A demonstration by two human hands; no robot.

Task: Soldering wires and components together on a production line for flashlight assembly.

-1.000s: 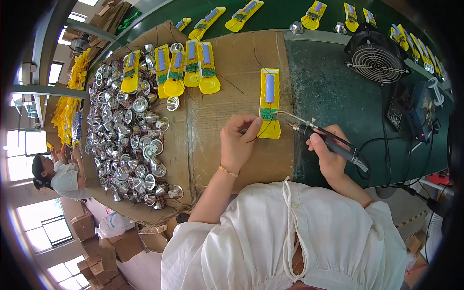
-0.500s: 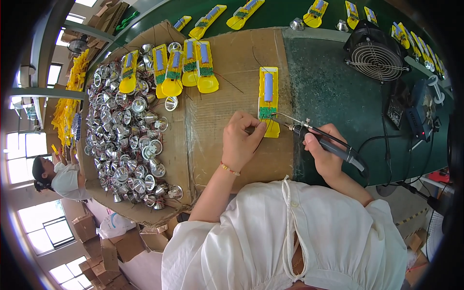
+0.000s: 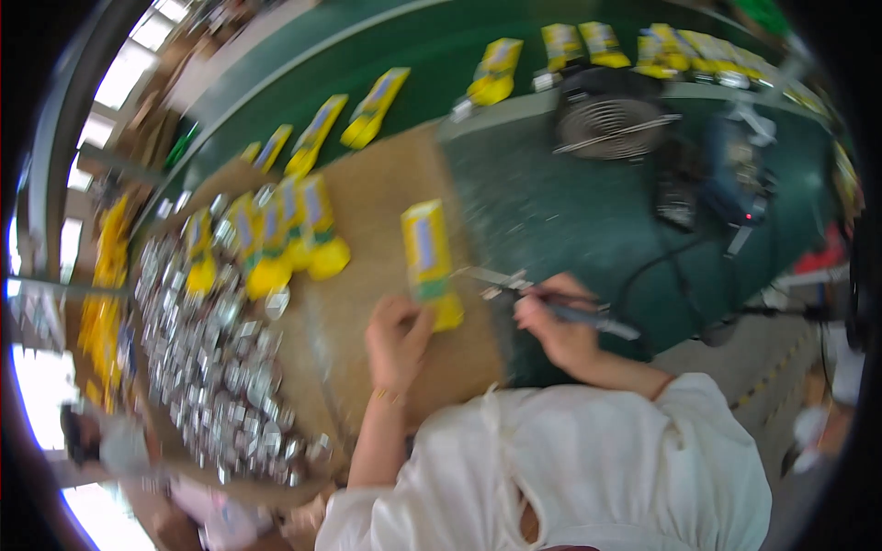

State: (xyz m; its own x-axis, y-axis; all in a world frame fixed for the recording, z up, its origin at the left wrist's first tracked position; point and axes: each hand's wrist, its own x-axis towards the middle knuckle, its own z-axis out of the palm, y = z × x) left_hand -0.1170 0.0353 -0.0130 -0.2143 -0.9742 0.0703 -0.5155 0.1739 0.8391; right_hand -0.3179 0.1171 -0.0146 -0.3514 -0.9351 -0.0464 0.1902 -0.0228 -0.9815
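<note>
Head view, frame blurred. Long yellow plastic housing with a pale blue panel [image 3: 428,262] lies flat on the brown cardboard sheet [image 3: 386,193] that covers part of the green desk [image 3: 551,211], its length running away from the person. Left hand [image 3: 397,338] rests on the cardboard at the near end of the housing; fingers curled, thumb and fingertips pressed against its lower yellow-and-green end, pinning it in place. Right hand [image 3: 556,321] sits just to the right of the housing, on the green surface, closed around a dark pen-shaped soldering iron [image 3: 588,317]; the metal tip points left toward the housing's near end and stops just beside it. Contact between tip and housing cannot be told in the blur. Hands are near each other but apart, with the housing's lower end between them. A black cable [image 3: 661,266] runs from the iron toward the dark unit [image 3: 735,174] at the far right. Left of the housing: a row of similar yellow housings [image 3: 276,239], and nearer, a heap of small shiny metal cups [image 3: 220,367]. A small round fan with a wire grille [image 3: 606,119] stands at the far edge.
</note>
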